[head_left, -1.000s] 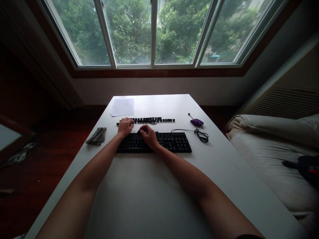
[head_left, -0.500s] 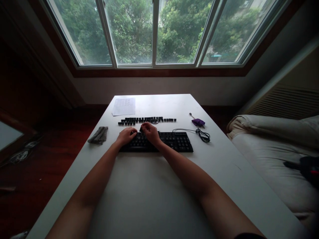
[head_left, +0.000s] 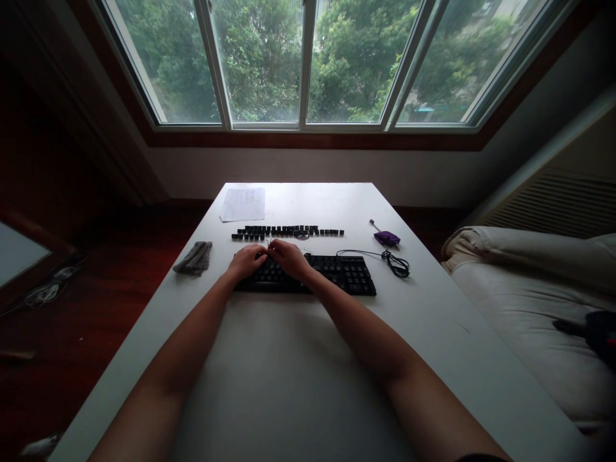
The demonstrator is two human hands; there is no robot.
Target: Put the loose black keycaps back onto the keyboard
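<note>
A black keyboard (head_left: 337,273) lies on the white table, and both hands rest over its left half. My left hand (head_left: 248,260) is at its upper left part, fingers curled and thumb pointing to the right; what its fingertips hold, if anything, is hidden. Beside it my right hand (head_left: 289,256) is closed in a pinch, its fingertips almost meeting the left thumb. A thin wire-like thing (head_left: 268,243) sticks up at the right fingertips. Behind the keyboard stand several loose black keycaps (head_left: 289,230) in rows, with a small ring-shaped thing (head_left: 301,235) among them.
A grey cloth (head_left: 193,258) lies on the left, a printed paper sheet (head_left: 243,204) at the far left. A purple item (head_left: 387,238) with a thin stick is on the right, near the coiled cable (head_left: 397,264). A pale sofa (head_left: 510,308) stands right of the table (head_left: 289,385).
My right hand has turned down and slightly left at the keyboard's upper edge; the dark piece under its fingers is no longer visible. The view has shifted slightly.
</note>
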